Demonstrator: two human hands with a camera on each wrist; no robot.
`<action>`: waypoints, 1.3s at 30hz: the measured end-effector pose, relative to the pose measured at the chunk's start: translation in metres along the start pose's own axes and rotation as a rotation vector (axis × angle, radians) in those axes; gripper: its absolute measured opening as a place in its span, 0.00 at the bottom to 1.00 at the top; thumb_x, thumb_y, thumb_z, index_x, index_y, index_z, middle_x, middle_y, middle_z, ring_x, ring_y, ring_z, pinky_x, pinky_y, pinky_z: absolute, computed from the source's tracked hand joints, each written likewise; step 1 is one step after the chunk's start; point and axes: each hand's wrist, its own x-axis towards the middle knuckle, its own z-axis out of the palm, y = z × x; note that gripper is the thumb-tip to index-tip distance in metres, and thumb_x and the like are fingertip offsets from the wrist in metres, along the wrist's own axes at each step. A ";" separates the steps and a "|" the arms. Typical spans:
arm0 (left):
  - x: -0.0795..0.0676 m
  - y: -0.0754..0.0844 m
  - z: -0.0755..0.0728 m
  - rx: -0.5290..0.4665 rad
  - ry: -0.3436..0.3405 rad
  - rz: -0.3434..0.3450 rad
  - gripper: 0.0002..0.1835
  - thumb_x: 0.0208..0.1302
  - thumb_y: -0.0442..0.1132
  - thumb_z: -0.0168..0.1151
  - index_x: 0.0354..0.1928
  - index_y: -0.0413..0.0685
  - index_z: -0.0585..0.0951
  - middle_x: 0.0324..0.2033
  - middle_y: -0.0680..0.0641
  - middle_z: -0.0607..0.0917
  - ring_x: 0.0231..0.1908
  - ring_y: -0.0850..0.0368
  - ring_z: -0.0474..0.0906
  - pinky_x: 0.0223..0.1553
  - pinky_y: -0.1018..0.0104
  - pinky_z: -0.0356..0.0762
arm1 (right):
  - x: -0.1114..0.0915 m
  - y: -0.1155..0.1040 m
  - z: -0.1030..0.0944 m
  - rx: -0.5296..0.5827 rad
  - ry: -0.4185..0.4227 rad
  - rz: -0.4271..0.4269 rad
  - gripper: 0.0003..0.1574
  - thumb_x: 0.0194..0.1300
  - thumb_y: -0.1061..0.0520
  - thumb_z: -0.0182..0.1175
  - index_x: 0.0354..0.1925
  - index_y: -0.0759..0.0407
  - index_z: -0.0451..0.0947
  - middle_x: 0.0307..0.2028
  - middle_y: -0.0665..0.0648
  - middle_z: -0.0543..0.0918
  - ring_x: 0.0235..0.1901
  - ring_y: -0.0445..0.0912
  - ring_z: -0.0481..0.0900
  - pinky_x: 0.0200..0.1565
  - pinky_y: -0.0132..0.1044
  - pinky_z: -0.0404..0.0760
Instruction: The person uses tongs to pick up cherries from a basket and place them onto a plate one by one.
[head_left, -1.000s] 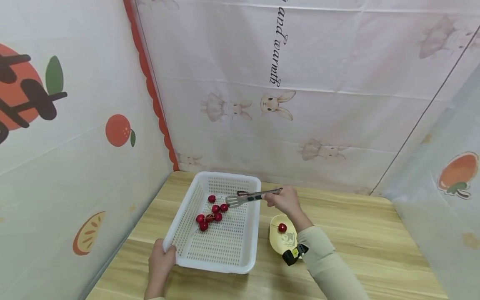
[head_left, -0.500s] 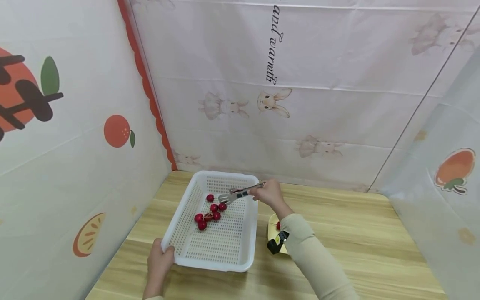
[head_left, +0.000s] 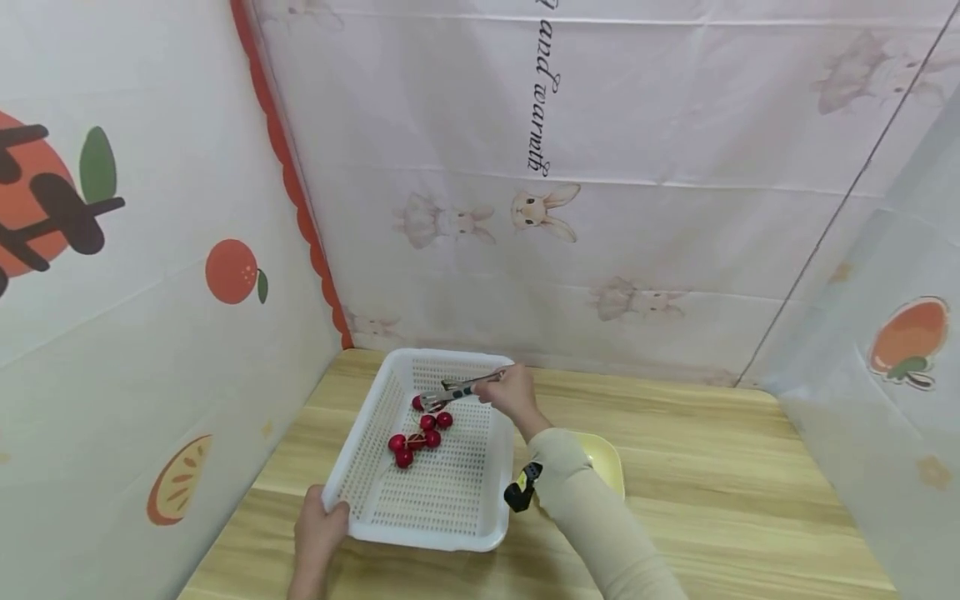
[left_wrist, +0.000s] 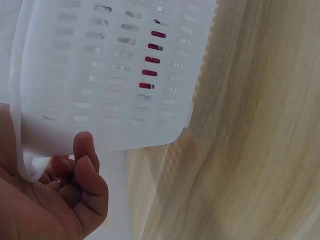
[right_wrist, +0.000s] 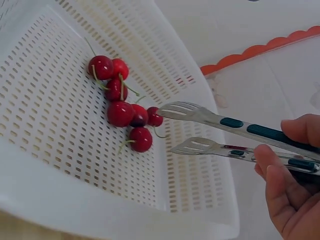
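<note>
A white perforated plastic basket [head_left: 420, 537] lies on the table with several red stemmed cherries [right_wrist: 120, 114] inside. My left hand [head_left: 321, 523] grips its rim at the near left corner, thumb on top and fingers curled beneath in the left wrist view. Metal tongs [right_wrist: 235, 125] with dark green grip pads are held in my right hand [head_left: 513, 392] over the far part of the basket. Their two slotted ends are spread with nothing between them; the upper tip overlaps the outermost cherry [right_wrist: 154, 117] in the right wrist view.
A small yellow dish [head_left: 606, 460] stands right of the basket, partly hidden by my right sleeve [head_left: 592, 508]. The wooden table [head_left: 712, 467] extends to the right. Printed cloth walls [head_left: 637, 233] close in the back and both sides.
My right hand has moved left with the tongs, deeper over the basket toward the farthest cherry. My right sleeve now hides the cherry in the yellow dish. The left hand stays on the rim.
</note>
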 end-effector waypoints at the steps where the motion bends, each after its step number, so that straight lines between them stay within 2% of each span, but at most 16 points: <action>1: -0.002 0.003 -0.002 0.008 -0.004 0.011 0.16 0.50 0.33 0.47 0.44 0.37 0.65 0.35 0.37 0.75 0.32 0.46 0.72 0.24 0.56 0.71 | 0.001 0.001 0.004 0.006 -0.007 -0.010 0.07 0.40 0.58 0.65 0.21 0.61 0.78 0.15 0.51 0.79 0.17 0.45 0.78 0.19 0.34 0.77; 4: -0.007 0.007 -0.008 0.023 -0.010 0.048 0.16 0.50 0.32 0.47 0.42 0.34 0.65 0.34 0.36 0.75 0.31 0.45 0.72 0.25 0.63 0.69 | 0.002 0.004 0.013 0.000 -0.015 -0.017 0.06 0.39 0.59 0.64 0.22 0.60 0.78 0.16 0.50 0.79 0.19 0.45 0.79 0.20 0.33 0.76; 6: -0.007 0.007 -0.008 0.005 -0.021 0.057 0.16 0.50 0.32 0.47 0.43 0.34 0.65 0.35 0.35 0.74 0.31 0.44 0.72 0.25 0.62 0.70 | 0.003 0.006 0.018 0.002 -0.008 -0.008 0.06 0.39 0.60 0.64 0.21 0.60 0.78 0.16 0.50 0.79 0.19 0.45 0.78 0.20 0.33 0.76; 8: -0.002 -0.001 -0.003 -0.012 -0.008 0.039 0.15 0.49 0.32 0.47 0.42 0.37 0.65 0.35 0.36 0.75 0.31 0.46 0.72 0.22 0.58 0.72 | 0.004 0.007 0.022 -0.004 0.000 -0.002 0.06 0.39 0.60 0.64 0.22 0.60 0.78 0.17 0.51 0.79 0.18 0.44 0.77 0.20 0.33 0.76; 11: 0.013 -0.024 0.009 -0.043 0.008 0.031 0.15 0.50 0.33 0.48 0.43 0.39 0.65 0.36 0.37 0.75 0.31 0.46 0.72 0.18 0.56 0.71 | 0.004 0.010 0.026 -0.022 -0.009 0.001 0.07 0.38 0.60 0.65 0.21 0.60 0.78 0.17 0.50 0.79 0.17 0.43 0.76 0.19 0.33 0.76; 13: 0.027 -0.046 0.019 -0.031 0.030 0.020 0.15 0.50 0.35 0.49 0.43 0.43 0.65 0.36 0.41 0.75 0.32 0.48 0.73 0.16 0.59 0.71 | 0.003 0.012 0.028 -0.048 -0.024 0.008 0.06 0.39 0.59 0.65 0.20 0.60 0.77 0.16 0.50 0.78 0.16 0.43 0.75 0.18 0.33 0.76; 16: 0.043 -0.073 0.030 -0.020 0.026 0.039 0.17 0.53 0.36 0.49 0.46 0.43 0.65 0.37 0.41 0.75 0.33 0.47 0.74 0.18 0.67 0.70 | 0.003 0.016 0.031 -0.075 -0.042 0.020 0.05 0.40 0.59 0.64 0.18 0.59 0.77 0.16 0.50 0.78 0.16 0.42 0.75 0.18 0.32 0.75; 18: 0.051 -0.087 0.038 0.008 0.057 0.031 0.16 0.53 0.37 0.49 0.46 0.47 0.65 0.37 0.44 0.76 0.33 0.50 0.74 0.20 0.68 0.72 | 0.002 0.017 0.033 -0.105 -0.048 0.003 0.06 0.41 0.58 0.64 0.20 0.60 0.78 0.16 0.50 0.78 0.16 0.41 0.74 0.18 0.32 0.75; 21: 0.057 -0.096 0.044 0.006 0.070 0.026 0.16 0.54 0.36 0.48 0.47 0.46 0.64 0.38 0.44 0.75 0.34 0.49 0.74 0.23 0.64 0.74 | 0.001 0.015 0.036 -0.200 -0.059 -0.044 0.08 0.42 0.56 0.64 0.19 0.59 0.77 0.14 0.48 0.76 0.13 0.39 0.70 0.15 0.30 0.71; 25: 0.056 -0.092 0.044 0.026 0.092 0.036 0.15 0.54 0.35 0.47 0.46 0.47 0.65 0.36 0.46 0.75 0.33 0.51 0.75 0.23 0.64 0.74 | -0.004 0.007 0.043 -0.458 -0.065 -0.114 0.20 0.45 0.50 0.62 0.09 0.55 0.66 0.06 0.45 0.64 0.07 0.38 0.57 0.08 0.29 0.59; 29: 0.039 -0.062 0.028 -0.052 0.034 0.029 0.16 0.51 0.33 0.48 0.45 0.45 0.65 0.37 0.42 0.76 0.35 0.45 0.75 0.17 0.60 0.73 | -0.010 0.001 0.053 -0.663 -0.049 -0.180 0.25 0.46 0.48 0.58 0.07 0.53 0.56 0.04 0.45 0.54 0.06 0.38 0.50 0.06 0.28 0.52; 32: 0.023 -0.036 0.016 -0.104 -0.009 0.014 0.17 0.51 0.31 0.47 0.46 0.40 0.65 0.39 0.37 0.75 0.38 0.40 0.74 0.18 0.53 0.73 | -0.013 -0.002 0.059 -0.714 -0.039 -0.203 0.25 0.46 0.49 0.56 0.07 0.52 0.53 0.04 0.45 0.51 0.06 0.38 0.48 0.05 0.28 0.49; 34: 0.016 -0.026 0.013 -0.090 -0.007 0.006 0.17 0.51 0.31 0.47 0.46 0.40 0.65 0.39 0.37 0.75 0.38 0.40 0.74 0.21 0.50 0.74 | -0.014 -0.003 0.062 -0.725 -0.026 -0.216 0.25 0.46 0.50 0.54 0.07 0.52 0.51 0.05 0.45 0.49 0.07 0.38 0.47 0.05 0.28 0.48; 36: 0.013 -0.021 0.011 -0.077 -0.011 0.008 0.17 0.52 0.31 0.47 0.46 0.38 0.65 0.39 0.36 0.75 0.38 0.39 0.73 0.24 0.49 0.74 | -0.014 -0.004 0.064 -0.734 -0.011 -0.221 0.25 0.46 0.51 0.54 0.07 0.51 0.50 0.05 0.45 0.48 0.08 0.38 0.46 0.05 0.29 0.47; 38: 0.014 -0.022 0.012 -0.062 0.002 0.002 0.16 0.52 0.32 0.47 0.46 0.40 0.65 0.39 0.38 0.75 0.38 0.42 0.74 0.22 0.49 0.73 | -0.015 -0.004 0.065 -0.749 0.000 -0.226 0.25 0.46 0.51 0.53 0.07 0.51 0.50 0.05 0.46 0.48 0.08 0.39 0.45 0.05 0.29 0.46; 39: 0.013 -0.020 0.011 -0.061 -0.012 0.000 0.17 0.53 0.32 0.47 0.47 0.39 0.64 0.40 0.37 0.74 0.39 0.41 0.73 0.23 0.50 0.74 | -0.015 -0.003 0.065 -0.756 0.004 -0.226 0.25 0.46 0.50 0.53 0.06 0.51 0.50 0.05 0.45 0.48 0.07 0.39 0.45 0.05 0.29 0.46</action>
